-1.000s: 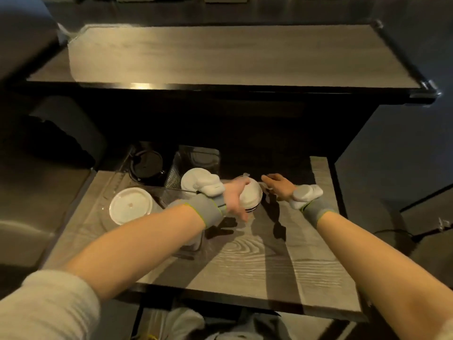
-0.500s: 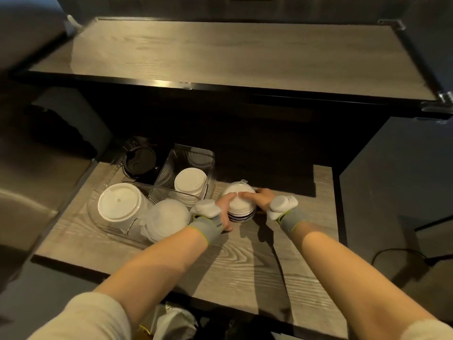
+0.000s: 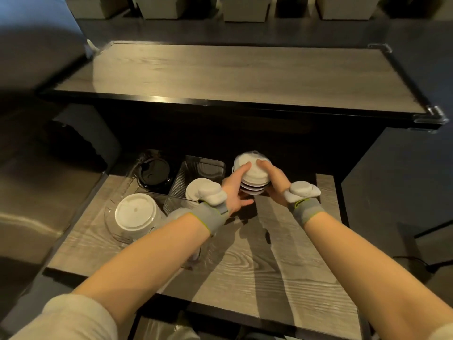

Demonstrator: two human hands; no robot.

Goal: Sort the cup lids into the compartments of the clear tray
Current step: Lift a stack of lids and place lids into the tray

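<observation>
Left hand point(image 3: 236, 192) and right hand point(image 3: 275, 185) clasp the stack of white lids point(image 3: 255, 185) between them. Each grip curls round its sides, likely to keep it together, at three o'clock of the clear tray point(image 3: 203, 168).

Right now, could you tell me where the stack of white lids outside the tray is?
In the head view, just right of centre: the stack of white lids is held between the left hand and right hand, immediately right of the clear tray.

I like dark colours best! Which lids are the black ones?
The black lids in the far-left compartment of the clear tray; all the others are white.
</observation>
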